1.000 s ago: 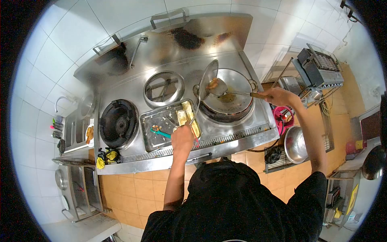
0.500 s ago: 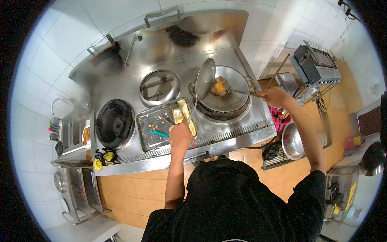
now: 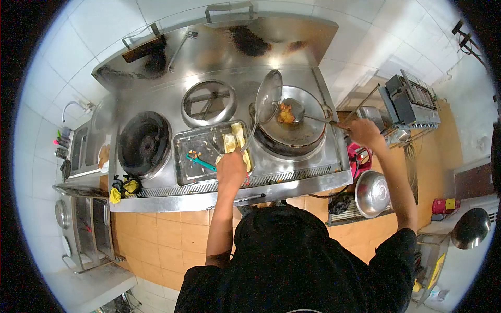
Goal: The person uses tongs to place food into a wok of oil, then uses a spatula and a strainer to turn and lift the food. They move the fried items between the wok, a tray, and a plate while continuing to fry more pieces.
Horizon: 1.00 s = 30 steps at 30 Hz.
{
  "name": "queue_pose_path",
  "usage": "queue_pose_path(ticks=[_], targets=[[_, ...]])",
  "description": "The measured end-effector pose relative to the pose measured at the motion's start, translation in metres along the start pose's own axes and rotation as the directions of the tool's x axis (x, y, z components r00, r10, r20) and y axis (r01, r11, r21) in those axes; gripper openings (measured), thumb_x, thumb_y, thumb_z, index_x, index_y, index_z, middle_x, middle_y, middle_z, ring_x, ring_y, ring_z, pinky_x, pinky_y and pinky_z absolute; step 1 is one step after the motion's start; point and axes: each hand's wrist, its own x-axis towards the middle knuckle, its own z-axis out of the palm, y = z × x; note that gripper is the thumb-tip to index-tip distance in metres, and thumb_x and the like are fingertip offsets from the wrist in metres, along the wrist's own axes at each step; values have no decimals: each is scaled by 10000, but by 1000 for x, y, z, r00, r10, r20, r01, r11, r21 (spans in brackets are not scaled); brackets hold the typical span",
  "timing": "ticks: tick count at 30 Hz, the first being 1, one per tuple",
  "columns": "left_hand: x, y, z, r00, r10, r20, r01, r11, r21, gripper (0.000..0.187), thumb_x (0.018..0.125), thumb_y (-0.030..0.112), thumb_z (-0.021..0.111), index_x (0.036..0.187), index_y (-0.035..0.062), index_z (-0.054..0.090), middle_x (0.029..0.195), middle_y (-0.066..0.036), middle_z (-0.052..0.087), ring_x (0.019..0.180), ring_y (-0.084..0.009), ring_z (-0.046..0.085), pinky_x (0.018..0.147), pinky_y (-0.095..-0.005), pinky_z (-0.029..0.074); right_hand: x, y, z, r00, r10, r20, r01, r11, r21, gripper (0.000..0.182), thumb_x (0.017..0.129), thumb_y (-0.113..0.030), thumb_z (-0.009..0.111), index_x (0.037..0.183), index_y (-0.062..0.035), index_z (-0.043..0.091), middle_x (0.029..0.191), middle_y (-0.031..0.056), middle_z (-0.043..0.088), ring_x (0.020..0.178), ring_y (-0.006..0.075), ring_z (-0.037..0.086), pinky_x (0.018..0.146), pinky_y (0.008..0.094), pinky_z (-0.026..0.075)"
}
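My left hand (image 3: pixel 231 169) is closed around the thin handle of a round mesh skimmer (image 3: pixel 269 94), which tilts up over the wok's left side. That hand hangs over the front right of a metal tray (image 3: pixel 178 176). In the tray lie a teal-handled utensil (image 3: pixel 202 163), crumbs and yellow-and-white wrapped pieces (image 3: pixel 237 130). My right hand (image 3: pixel 365 134) grips the wooden handle of a ladle (image 3: pixel 295 110). Its metal head is inside the wok (image 3: pixel 297 136), beside golden-brown food (image 3: pixel 285 113).
Left of the tray is a black burner (image 3: pixel 145 144); behind it, a metal ring (image 3: pixel 209 103). Yellow-and-black cloths (image 3: pixel 125 187) lie at the stove's front left corner. A steel bowl (image 3: pixel 372 194) and a pink item (image 3: pixel 359 159) sit low at the right.
The view has shifted slightly. The ladle head has moved from over the food to its right side, uncovering more of it. Both hands keep their grips.
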Motion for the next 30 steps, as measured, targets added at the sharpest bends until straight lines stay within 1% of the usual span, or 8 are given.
queue_pose_path(ticks=[4,6,7,9,13,15,22,30], targets=[[3,2,-3,1000,-5,27,4,1000,18,253,957,232,512,1052,42,648,862,-265,674,856,-443,660,748,-538,516,29,31,-23,960,-280,14,277,954,112,382,820,-222,610,1192,-159,672,903,274,666,805,382,683,732,460,555],[3,5,-4,999,5,35,-6,1000,30,257,956,238,512,1057,46,649,867,-265,674,861,-443,659,748,-538,516,41,35,-50,920,-244,306,183,960,213,345,844,-239,583,1179,-239,664,577,117,583,475,232,570,470,396,506],[2,9,-5,999,5,41,-7,999,42,260,960,235,510,1035,34,658,866,-255,680,856,-427,669,748,-518,521,45,30,-70,922,-235,307,173,961,216,345,844,-239,583,1179,-239,664,577,117,583,475,232,570,470,396,506],[4,13,-4,999,14,48,-17,998,57,267,963,231,509,1012,22,667,866,-246,687,852,-411,678,748,-498,527,58,8,-108,783,-64,619,-71,979,192,209,867,-236,569,1042,-196,675,533,47,476,426,144,431,389,345,402],[1,13,0,999,40,29,-40,999,21,276,968,241,499,1002,26,668,872,-247,685,842,-413,676,745,-499,525,91,-16,-127,738,-107,666,46,993,108,103,902,-242,552,948,-174,614,521,16,426,421,141,393,381,327,371],[-1,14,1,999,22,28,-22,1000,2,275,969,242,495,1006,30,667,873,-246,685,840,-413,675,748,-500,524,102,-30,-138,687,-13,727,-30,999,46,422,920,-206,534,1336,-266,581,588,13,511,465,123,438,396,296,407],[-6,11,2,998,-31,60,35,997,-62,250,964,230,505,1020,43,662,884,-240,686,866,-413,671,770,-506,517,128,-48,-163,552,127,824,-110,991,-79,456,922,-206,539,1372,-279,545,646,-2,525,483,106,388,431,292,382],[-9,5,-1,998,-27,51,30,998,-50,262,957,247,524,961,31,672,856,-234,687,842,-411,673,756,-503,520,85,-25,-202,656,38,754,-109,993,45,482,909,-225,582,1388,-252,538,598,4,511,458,102,419,389,271,380]])
